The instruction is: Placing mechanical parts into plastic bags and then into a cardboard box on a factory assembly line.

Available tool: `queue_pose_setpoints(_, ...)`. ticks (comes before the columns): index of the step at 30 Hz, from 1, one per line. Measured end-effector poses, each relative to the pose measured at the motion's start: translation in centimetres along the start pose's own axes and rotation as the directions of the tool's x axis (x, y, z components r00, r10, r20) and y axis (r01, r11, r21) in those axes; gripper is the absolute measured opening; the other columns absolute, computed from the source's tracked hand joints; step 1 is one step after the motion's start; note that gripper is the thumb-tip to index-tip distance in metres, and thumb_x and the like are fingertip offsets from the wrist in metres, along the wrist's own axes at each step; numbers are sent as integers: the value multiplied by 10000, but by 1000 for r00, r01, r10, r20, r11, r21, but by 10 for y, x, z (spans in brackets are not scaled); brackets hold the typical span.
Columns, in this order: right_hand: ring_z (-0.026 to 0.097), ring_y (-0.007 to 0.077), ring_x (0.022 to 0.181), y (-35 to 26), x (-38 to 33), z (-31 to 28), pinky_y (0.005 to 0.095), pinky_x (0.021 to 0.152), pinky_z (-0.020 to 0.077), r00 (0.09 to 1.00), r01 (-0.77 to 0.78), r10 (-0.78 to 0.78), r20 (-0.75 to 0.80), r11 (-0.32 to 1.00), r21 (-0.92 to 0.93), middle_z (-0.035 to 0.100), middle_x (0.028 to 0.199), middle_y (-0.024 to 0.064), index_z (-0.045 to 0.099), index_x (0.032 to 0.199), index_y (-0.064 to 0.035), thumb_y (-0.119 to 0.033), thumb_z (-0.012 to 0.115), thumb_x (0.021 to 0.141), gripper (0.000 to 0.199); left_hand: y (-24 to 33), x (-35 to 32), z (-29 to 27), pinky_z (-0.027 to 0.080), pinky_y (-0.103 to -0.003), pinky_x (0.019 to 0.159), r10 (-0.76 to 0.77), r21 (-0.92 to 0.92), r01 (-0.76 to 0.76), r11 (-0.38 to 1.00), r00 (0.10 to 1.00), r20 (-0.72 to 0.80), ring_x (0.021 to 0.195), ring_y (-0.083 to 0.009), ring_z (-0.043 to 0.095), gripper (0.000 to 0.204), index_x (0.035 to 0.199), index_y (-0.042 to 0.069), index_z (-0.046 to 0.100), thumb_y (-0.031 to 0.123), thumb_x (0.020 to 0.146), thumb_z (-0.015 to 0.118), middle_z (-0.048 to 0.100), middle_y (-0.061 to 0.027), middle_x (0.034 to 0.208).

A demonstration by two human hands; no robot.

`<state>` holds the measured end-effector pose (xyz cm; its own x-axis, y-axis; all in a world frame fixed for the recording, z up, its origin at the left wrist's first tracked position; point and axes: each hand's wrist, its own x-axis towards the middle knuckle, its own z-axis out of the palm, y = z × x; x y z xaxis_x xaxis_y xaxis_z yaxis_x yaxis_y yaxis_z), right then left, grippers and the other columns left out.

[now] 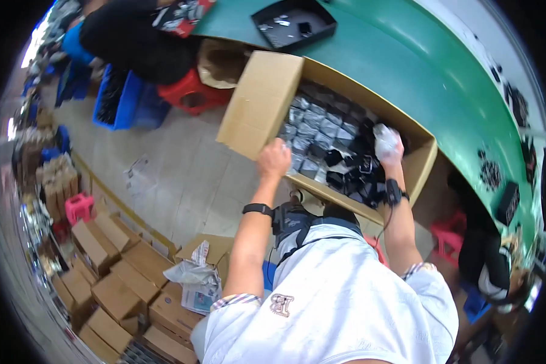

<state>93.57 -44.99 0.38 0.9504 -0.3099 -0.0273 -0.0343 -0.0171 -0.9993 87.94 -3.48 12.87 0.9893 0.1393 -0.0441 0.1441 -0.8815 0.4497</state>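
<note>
A long cardboard box (358,79) lies in front of me with its left flap folded outward. Rows of small clear-wrapped packets (314,124) fill its left and middle part. Loose black pieces (361,173) lie among them toward the right. My left hand (274,159) is closed on the box's near rim, beside the flap. Over the right part of the box, my right hand (393,153) grips a crumpled clear plastic bag (384,139); what the bag contains cannot be made out.
Behind the box runs a green table (394,54) with a black tray (291,27). Red stools (194,91) and blue bins (118,100) stand at the left, near a person in dark clothing (142,42). Cardboard boxes (124,285) are stacked lower left. Another person (491,267) is at the right.
</note>
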Motion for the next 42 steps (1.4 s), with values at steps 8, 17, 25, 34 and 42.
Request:
queue_pose_setpoints(8,660,347,762,10,-8,43,423,684,533,920,-124,355,164,663,-739,685,843,175,650,887,-43,-135,654,746,168,1,-8,8,498,-515,635,52,-5,-52,999,996,-79,727,-384,639,129,864,119,608,231,803,589,648,-154,756)
queue_pose_setpoints(17,643,423,958,38,-43,99,493,857,513,904,-145,425,46,405,-903,671,963,273,658,908,35,-274,693,682,384,-1,-13,4,512,-518,629,-51,43,52,998,999,-15,726,-391,649,153,846,118,601,267,821,581,658,-157,775)
queue_pose_setpoints(25,635,344,1074,96,-30,94,406,868,480,647,-748,729,-224,549,-373,669,1103,258,669,1010,105,-413,727,751,582,-6,-15,-8,520,-488,683,-3,-26,2,1000,999,-54,770,-360,654,165,892,105,585,246,806,583,663,-132,821)
queue_pose_setpoints(34,646,386,1030,75,-24,108,419,865,505,694,-672,642,-325,416,-613,680,1078,231,689,1009,52,-298,685,781,417,-2,-11,-11,514,-497,671,-8,13,9,1000,999,-50,767,-360,657,165,879,106,580,256,810,582,665,-141,815)
queue_pose_setpoints(42,577,196,750,42,-80,96,361,708,469,977,-156,209,47,846,-510,646,848,92,627,933,13,-228,641,896,244,-9,-23,-2,512,-502,671,-23,5,23,1000,999,-47,765,-367,658,169,875,108,581,261,805,591,665,-153,797)
